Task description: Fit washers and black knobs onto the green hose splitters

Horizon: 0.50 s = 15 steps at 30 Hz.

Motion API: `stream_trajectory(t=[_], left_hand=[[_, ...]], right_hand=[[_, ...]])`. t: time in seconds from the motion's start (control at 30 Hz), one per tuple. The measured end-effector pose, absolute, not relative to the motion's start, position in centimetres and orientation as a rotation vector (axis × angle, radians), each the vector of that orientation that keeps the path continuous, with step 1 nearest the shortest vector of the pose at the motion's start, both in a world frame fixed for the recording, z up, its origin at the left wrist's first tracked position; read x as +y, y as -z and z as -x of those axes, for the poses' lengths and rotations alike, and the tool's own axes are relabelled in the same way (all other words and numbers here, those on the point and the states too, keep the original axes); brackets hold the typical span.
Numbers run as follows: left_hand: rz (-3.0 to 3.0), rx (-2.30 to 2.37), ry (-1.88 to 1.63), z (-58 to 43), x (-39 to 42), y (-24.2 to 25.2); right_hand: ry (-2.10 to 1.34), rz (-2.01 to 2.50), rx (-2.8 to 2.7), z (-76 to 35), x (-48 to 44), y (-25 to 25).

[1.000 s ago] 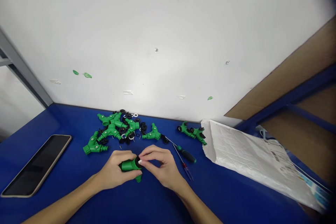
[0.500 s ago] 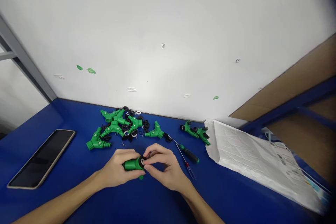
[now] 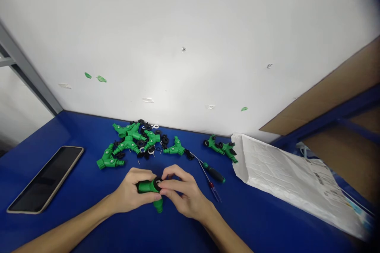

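Note:
My left hand (image 3: 135,193) is wrapped round a green plastic Y-shaped hose connector (image 3: 145,186), held just above the blue table. One branch of it points down toward me. My right hand (image 3: 184,195) has its thumb and fingertips pinched at the connector's black-rimmed opening (image 3: 157,182). Something whitish shows inside that opening; whatever the fingertips pinch is too small to make out. Beyond my hands lies a single green connector (image 3: 175,147), with more green connectors (image 3: 129,144) heaped to its left among black rings and white washers (image 3: 156,126).
A green-and-black screwdriver (image 3: 214,172) and a thinner red-handled one (image 3: 213,190) lie right of my hands. Two connectors with black parts (image 3: 218,146) sit beside a white mailing bag (image 3: 282,178). A phone (image 3: 46,180) lies at left. The white wall (image 3: 178,75) bounds the table's back.
The connector has turned in my left hand, so its lower branch now shows more and its black-rimmed opening faces further up. My right fingertips stay at the opening.

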<state>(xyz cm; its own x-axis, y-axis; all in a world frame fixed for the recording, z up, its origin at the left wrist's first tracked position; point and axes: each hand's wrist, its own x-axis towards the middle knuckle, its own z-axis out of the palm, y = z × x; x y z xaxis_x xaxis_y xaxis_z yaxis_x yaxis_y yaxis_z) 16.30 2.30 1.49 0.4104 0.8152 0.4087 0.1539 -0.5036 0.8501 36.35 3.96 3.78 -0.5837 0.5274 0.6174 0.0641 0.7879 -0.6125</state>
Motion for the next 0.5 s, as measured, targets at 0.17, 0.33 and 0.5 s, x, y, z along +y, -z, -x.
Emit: stream_trajectory(t=[0.17,0.33,0.5], left_hand=[[-1.963,0.791,-1.147,-16.3,2.4,-1.0],[-2.006,0.766,-1.216,-16.3,2.4,-1.0],[-2.151,0.748,-1.309,-16.2,2.3,-1.4]], right_hand=[[-0.697,0.505,-2.22,-36.2,3.9,-3.8],[-0.756,0.427,-2.002,-36.1,3.8,-3.8],[-1.274,0.642,-1.802,-35.7,3.7,-4.8]])
